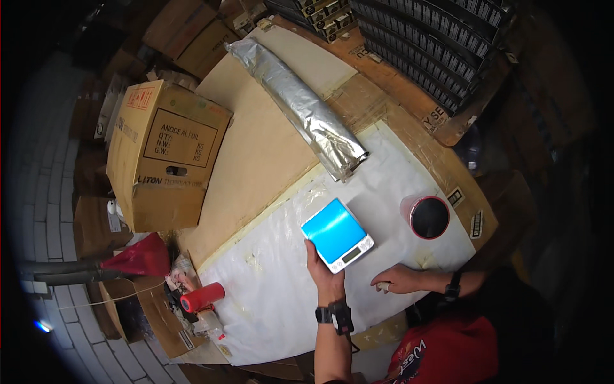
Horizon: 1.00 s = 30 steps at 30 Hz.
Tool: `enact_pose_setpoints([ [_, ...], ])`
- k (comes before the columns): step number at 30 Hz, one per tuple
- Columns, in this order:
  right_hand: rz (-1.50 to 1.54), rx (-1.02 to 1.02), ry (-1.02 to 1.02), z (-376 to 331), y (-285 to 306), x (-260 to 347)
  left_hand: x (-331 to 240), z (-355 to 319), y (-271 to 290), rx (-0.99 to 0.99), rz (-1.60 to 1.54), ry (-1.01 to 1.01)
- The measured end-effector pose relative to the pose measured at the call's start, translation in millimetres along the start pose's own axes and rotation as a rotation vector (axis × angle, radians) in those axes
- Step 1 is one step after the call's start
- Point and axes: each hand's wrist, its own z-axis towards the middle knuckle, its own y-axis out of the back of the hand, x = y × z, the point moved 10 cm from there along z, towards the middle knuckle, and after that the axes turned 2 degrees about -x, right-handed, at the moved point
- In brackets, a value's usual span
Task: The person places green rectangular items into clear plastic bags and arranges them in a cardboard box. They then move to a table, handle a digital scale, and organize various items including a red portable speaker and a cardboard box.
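Observation:
My left hand (325, 280) grips a small digital scale (336, 235) by its near edge, thumb along its left side. The scale has a white body, a shiny blue top, and a small grey display with round buttons at its near end. My right hand (399, 280) rests low over the white-covered table, to the right of the scale. Its fingers are curled in, and something small and whitish shows at the fingertips; I cannot make out what it is. Beyond it stands a round container with a dark top (429, 217) and a reddish side.
A long silver foil-wrapped roll (300, 109) lies across the table's far part. At the left stand a large cardboard box (169, 157) and a red cylinder (203, 297) among small clutter. Stacked black boxes (435, 48) rise at the far right. A white sheet (268, 288) covers the near tabletop.

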Motion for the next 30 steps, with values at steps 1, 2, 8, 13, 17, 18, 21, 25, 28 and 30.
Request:
enact_pose_setpoints([
  [1,0.064,0.029,-0.047,1.1,0.7,0.6,5.7,12.1,-12.6,0.027,0.017,0.012],
  [2,0.129,0.058,-0.095,2.3,0.4,-0.8,11.1,23.3,-26.1,0.059,0.018,0.022],
  [8,0.114,0.085,-0.096,4.7,-5.1,-5.5,40.3,79.5,-51.8,0.121,0.002,0.035],
  [13,0.006,0.035,-0.002,2.8,0.0,-1.6,56.7,92.8,-53.0,0.114,0.119,0.038],
  [17,-0.006,0.025,0.022,3.4,1.2,0.7,54.3,100.0,-52.8,0.148,0.189,0.011],
  [18,-0.012,0.023,0.027,3.5,2.6,2.8,51.4,103.1,-52.0,0.156,0.237,-0.014],
  [21,-0.02,0.016,0.034,4.3,3.2,3.7,44.3,105.7,-46.6,0.123,0.283,-0.059],
  [25,0.002,0.009,0.029,4.2,3.7,-0.2,30.8,95.0,-35.0,0.037,0.29,-0.118],
  [28,0.01,0.0,0.026,3.4,1.2,-2.6,10.3,67.0,-19.1,-0.059,0.272,-0.141],
  [30,0.024,-0.004,0.017,2.8,3.8,0.1,-2.7,44.9,4.9,-0.06,0.23,-0.144],
])
